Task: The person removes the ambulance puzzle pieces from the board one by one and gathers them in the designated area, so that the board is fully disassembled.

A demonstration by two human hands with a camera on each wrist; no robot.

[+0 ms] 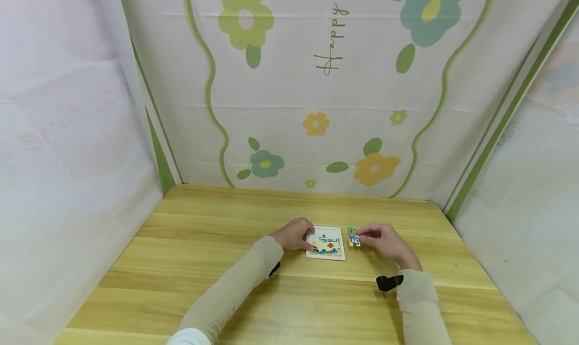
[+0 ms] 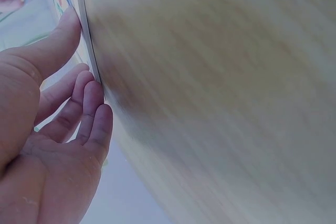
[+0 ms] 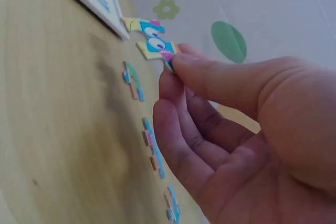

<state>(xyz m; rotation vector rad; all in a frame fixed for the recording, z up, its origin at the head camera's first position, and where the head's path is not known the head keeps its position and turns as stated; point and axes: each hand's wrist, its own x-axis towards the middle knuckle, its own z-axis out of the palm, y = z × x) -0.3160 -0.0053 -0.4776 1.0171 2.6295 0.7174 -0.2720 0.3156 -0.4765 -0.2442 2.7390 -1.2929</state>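
A white-framed puzzle board (image 1: 341,244) with a yellow vehicle picture lies on the table. At its left edge is my left hand (image 1: 293,234); the thumb (image 2: 65,38) rests on the board and the other fingers, loosely bent, lie along its side. To the right of the board, my right hand (image 1: 382,239) pinches a yellow and blue puzzle piece (image 3: 157,48) with cartoon eyes between thumb and fingertips. The piece is held above the table, apart from the board. My right palm hides part of the tabletop in the head view.
Loose puzzle pieces lie in a row on the table beneath my right hand, among them a green one (image 3: 135,82) and a blue and pink one (image 3: 152,148). The wooden table (image 1: 217,219) is bordered by a flowered fabric wall (image 1: 280,94) and pale side panels.
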